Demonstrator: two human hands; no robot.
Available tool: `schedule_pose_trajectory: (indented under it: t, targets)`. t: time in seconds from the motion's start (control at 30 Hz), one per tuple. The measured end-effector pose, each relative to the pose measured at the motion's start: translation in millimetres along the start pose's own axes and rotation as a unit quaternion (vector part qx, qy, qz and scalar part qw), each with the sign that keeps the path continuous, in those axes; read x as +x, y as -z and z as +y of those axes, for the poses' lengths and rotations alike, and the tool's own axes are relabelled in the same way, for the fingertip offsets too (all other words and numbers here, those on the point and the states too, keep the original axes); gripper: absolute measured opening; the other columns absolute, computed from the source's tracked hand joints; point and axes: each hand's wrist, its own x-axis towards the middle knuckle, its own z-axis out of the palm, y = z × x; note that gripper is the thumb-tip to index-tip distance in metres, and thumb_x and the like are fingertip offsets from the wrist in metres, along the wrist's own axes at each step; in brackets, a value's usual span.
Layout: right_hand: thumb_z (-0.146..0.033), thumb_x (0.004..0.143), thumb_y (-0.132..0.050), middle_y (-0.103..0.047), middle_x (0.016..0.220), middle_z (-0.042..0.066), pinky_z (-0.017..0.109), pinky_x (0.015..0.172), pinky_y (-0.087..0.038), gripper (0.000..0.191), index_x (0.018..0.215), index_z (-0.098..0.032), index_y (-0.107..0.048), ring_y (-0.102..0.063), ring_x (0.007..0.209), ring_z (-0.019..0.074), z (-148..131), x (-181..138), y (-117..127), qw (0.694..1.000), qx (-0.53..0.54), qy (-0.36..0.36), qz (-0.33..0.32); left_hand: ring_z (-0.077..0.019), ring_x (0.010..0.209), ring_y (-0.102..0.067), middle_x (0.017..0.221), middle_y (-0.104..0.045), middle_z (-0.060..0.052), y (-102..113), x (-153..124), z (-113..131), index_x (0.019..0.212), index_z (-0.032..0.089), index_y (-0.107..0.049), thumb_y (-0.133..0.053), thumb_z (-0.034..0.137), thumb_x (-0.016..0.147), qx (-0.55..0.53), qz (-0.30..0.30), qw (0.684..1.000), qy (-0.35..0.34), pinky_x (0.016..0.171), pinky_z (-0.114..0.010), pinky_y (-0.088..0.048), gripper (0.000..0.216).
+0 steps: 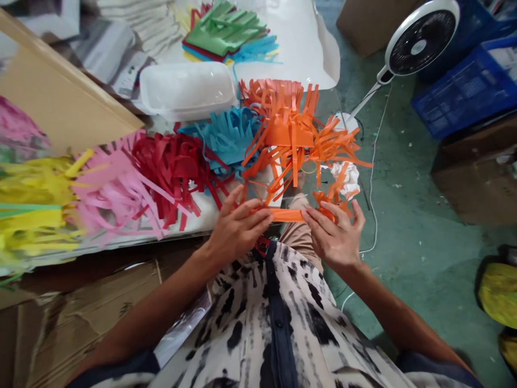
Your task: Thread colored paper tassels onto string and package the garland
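Observation:
Both my hands hold one orange fringed paper piece (287,214) just above my lap. My left hand (238,229) pinches its left end, fingers pressed on the folded band. My right hand (336,234) grips the right end, where orange fringes (329,196) stick up behind the fingers. Right behind it, a heap of orange fringed paper (294,137) lies at the table's near corner.
On the table lie fringed paper piles: blue (228,134), red (173,167), pink (113,188), yellow (36,205). Behind them are a clear plastic box (188,89) and green sheets (224,29). A white fan (420,40), blue crates (464,91) and cardboard boxes stand on the green floor.

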Motion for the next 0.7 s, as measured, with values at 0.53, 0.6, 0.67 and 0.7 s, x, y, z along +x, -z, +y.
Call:
schedule_pose_trajectory:
  t: [0.53,0.6,0.67,0.7]
  targets:
    - [-0.017,0.094,-0.07,-0.076,0.128,-0.001,0.064,0.125,-0.019,0.039,0.128,-0.036,-0.068,-0.061,0.126,0.0245,0,3,-3,1.0,0.022,-0.003,0.011,-0.0214,0.103,-0.069,0.113,-0.077,-0.008,-30,28,39,0.117,0.018,-0.073,-0.059,0.015,0.1,-0.057,-0.032,0.997,0.048,0.097,-0.037,-0.058,0.021]
    - [-0.018,0.094,-0.07,-0.078,0.115,-0.005,0.061,0.125,-0.019,0.036,0.123,-0.04,-0.071,-0.063,0.117,0.0218,2,1,-4,0.999,0.05,-0.007,0.008,-0.0206,0.101,-0.069,0.11,-0.077,-0.007,-31,26,37,0.113,0.019,-0.074,-0.058,0.016,0.101,-0.083,-0.039,0.993,0.068,0.097,-0.037,-0.058,0.02]
    - [-0.022,0.096,-0.069,-0.077,0.105,-0.006,0.057,0.125,-0.019,0.026,0.115,-0.04,-0.074,-0.063,0.112,0.0205,6,2,-5,0.997,0.07,-0.02,-0.002,-0.0197,0.098,-0.068,0.105,-0.078,-0.006,-28,22,34,0.108,0.021,-0.075,-0.059,0.016,0.101,-0.103,-0.028,0.99,0.087,0.094,-0.036,-0.058,0.017]
    - [-0.025,0.098,-0.068,-0.077,0.102,-0.006,0.056,0.125,-0.019,0.019,0.111,-0.038,-0.075,-0.063,0.111,0.0204,8,4,-5,0.996,0.078,-0.031,-0.009,-0.0192,0.096,-0.067,0.103,-0.078,-0.005,-25,20,33,0.105,0.021,-0.075,-0.06,0.017,0.101,-0.111,-0.02,0.989,0.096,0.092,-0.035,-0.057,0.016]
